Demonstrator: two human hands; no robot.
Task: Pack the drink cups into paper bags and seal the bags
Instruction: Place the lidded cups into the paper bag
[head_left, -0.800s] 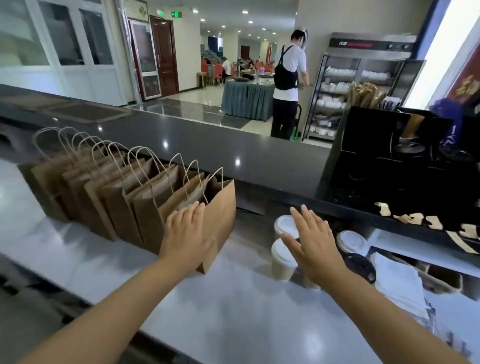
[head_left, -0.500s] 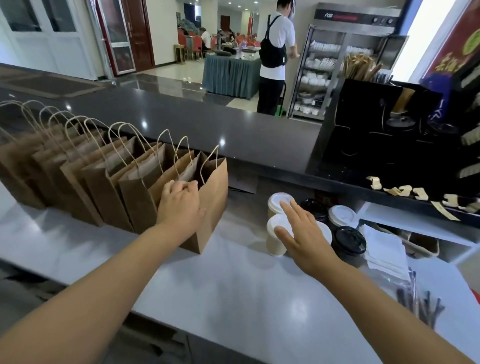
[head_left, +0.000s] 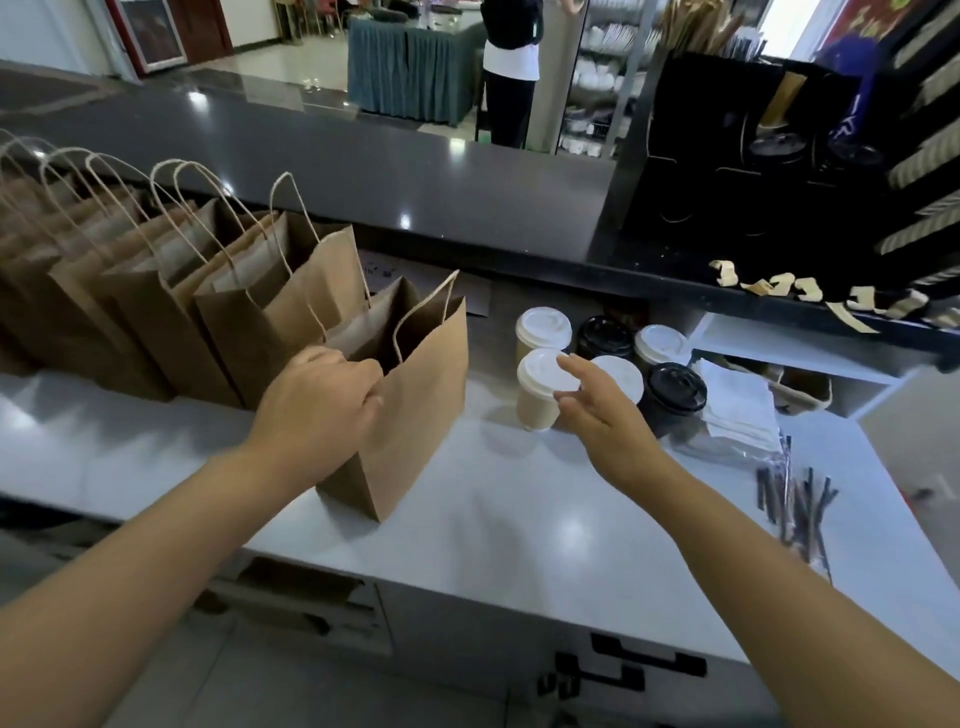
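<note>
A row of brown paper bags (head_left: 156, 291) with twine handles stands on the white counter (head_left: 519, 519). The nearest bag (head_left: 415, 405) stands open and apart from the row, and my left hand (head_left: 317, 410) grips its near top edge. To its right stands a cluster of lidded cups: three with white lids and two with black lids (head_left: 675, 384). My right hand (head_left: 597, 410) touches the front white-lidded cup (head_left: 540, 395), thumb and fingers around its lid, not closed tight.
A stack of white napkins (head_left: 737, 410) and dark sticks in plastic (head_left: 795, 504) lie at the right. A black raised counter (head_left: 363, 171) runs behind, with a black cup-and-lid organizer (head_left: 753, 156) on it. A person stands beyond the counter.
My left hand has pulled the nearest bag out of the row, toward me and to the right. My right hand has lowered onto the front white-lidded cup.
</note>
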